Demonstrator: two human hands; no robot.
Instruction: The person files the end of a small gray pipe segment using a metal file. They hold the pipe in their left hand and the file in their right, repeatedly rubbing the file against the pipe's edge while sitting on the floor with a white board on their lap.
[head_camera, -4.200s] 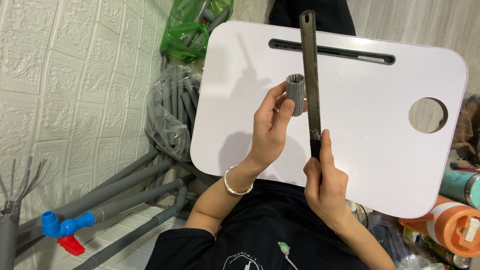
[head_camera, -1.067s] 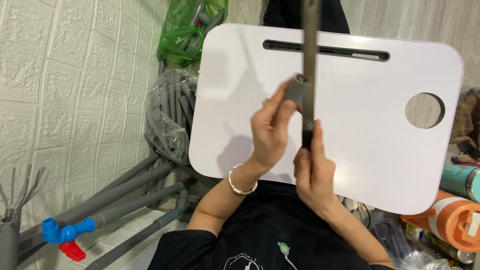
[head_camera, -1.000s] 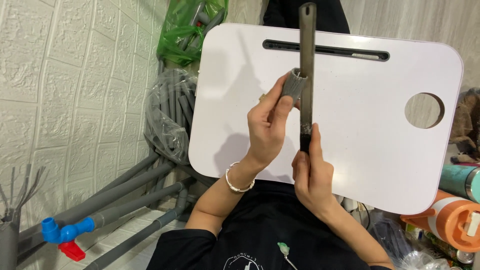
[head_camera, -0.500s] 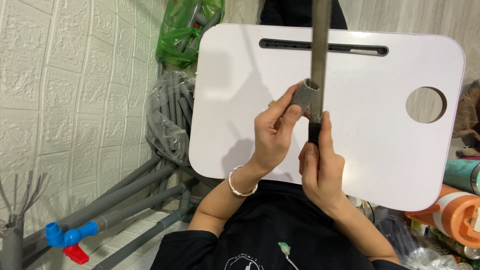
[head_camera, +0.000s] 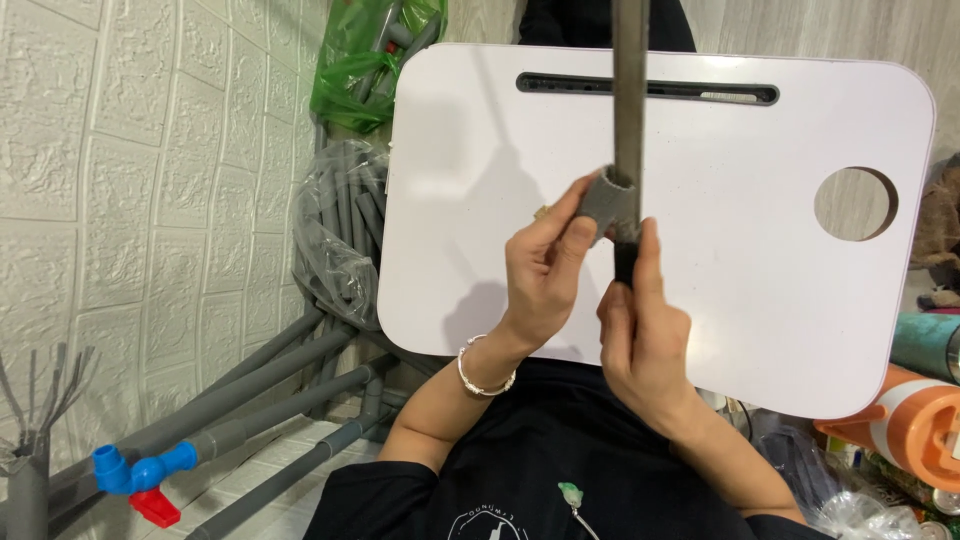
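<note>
Above a white table (head_camera: 720, 300), the left hand (head_camera: 545, 270) pinches a short grey pipe fitting (head_camera: 605, 200). The right hand (head_camera: 640, 330), just beside it, wraps the lower end of a long dark rod (head_camera: 630, 90) passing through the fitting.

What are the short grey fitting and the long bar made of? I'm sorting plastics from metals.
The short grey fitting, pinched by the left hand, looks like matte grey plastic, the same dull tone as the pipes by the wall. The long bar, held by the right hand, looks like dull grey metal with a faint sheen, probably steel.
</note>
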